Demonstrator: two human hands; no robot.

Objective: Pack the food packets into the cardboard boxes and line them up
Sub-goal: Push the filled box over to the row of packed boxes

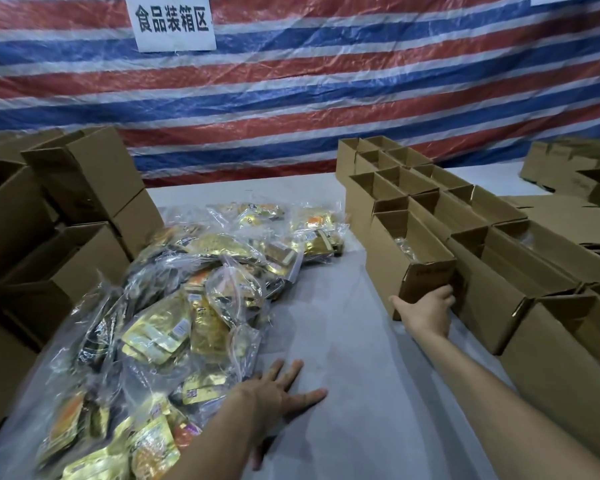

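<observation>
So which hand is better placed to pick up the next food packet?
Likely the left hand: it rests flat on the table beside the packet pile, holding nothing. The right hand grips the near end of a cardboard box.

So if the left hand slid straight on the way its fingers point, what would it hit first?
Probably the open cardboard box that the right hand holds. The left hand lies flat, fingers aimed forward and rightward, with only bare table cover between; depth is hard to judge.
</observation>
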